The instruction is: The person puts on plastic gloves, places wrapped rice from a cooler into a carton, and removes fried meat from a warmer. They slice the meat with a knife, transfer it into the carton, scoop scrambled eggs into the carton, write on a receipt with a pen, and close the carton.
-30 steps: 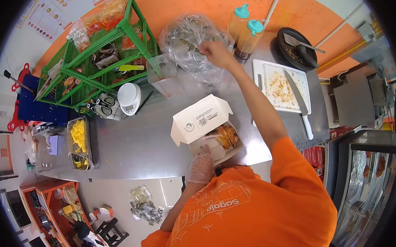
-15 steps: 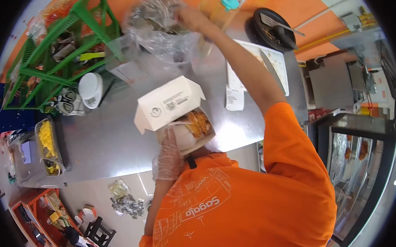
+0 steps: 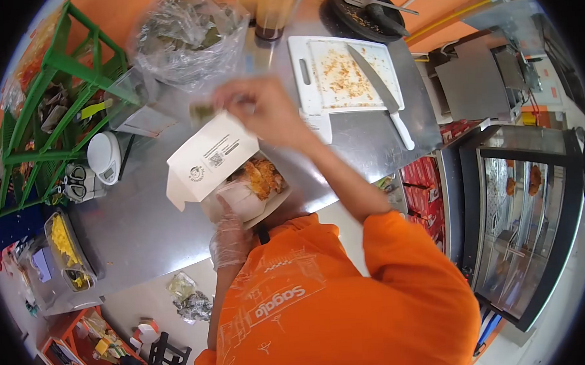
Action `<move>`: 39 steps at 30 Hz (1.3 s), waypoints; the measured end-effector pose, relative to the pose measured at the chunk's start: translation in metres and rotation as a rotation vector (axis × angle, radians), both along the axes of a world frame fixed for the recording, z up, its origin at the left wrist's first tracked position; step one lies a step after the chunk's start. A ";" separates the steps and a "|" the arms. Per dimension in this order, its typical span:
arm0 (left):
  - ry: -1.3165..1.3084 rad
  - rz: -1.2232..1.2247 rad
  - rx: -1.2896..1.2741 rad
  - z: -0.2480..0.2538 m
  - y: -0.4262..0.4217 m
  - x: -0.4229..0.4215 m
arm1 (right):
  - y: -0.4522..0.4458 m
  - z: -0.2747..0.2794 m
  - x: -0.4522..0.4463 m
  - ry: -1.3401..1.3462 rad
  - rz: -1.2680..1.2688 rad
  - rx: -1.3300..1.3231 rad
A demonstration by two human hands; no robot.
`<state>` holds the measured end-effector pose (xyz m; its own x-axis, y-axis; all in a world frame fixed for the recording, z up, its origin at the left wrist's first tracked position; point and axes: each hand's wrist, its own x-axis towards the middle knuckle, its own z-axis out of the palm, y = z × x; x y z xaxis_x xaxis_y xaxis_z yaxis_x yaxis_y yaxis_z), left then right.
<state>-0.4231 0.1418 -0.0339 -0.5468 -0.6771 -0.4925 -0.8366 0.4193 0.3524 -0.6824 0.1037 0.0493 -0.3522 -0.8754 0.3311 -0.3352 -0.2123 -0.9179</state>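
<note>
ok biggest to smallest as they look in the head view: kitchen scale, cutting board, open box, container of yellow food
Cutting board and open box: too alike to rank
Container of yellow food
Kitchen scale, smallest

I see a smooth, glossy metal worktop (image 3: 144,234), a matt card box (image 3: 207,160) and crinkled, shiny clear plastic bag (image 3: 185,40).

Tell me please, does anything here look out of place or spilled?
A crumpled silvery plastic-looking bundle lies on the pale floor beside the steel table, perhaps dropped. Brown crumbs litter the white rectangular cutting board.
</note>
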 end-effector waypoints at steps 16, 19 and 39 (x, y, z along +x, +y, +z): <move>-0.177 0.128 0.098 0.006 0.000 0.001 | 0.067 -0.072 0.091 0.567 0.293 0.353; -0.103 0.109 -0.029 0.002 0.000 0.015 | 0.059 -0.073 0.099 0.583 0.419 0.481; -0.149 0.174 -0.062 0.024 -0.047 0.104 | 0.128 -0.155 0.031 0.769 -0.381 0.531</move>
<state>-0.3187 0.0949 -0.0097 -0.3437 -0.7864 -0.5133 -0.9390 0.2812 0.1979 -0.6509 0.2314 -0.1053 -0.4940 -0.8494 0.1859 -0.8362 0.4056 -0.3691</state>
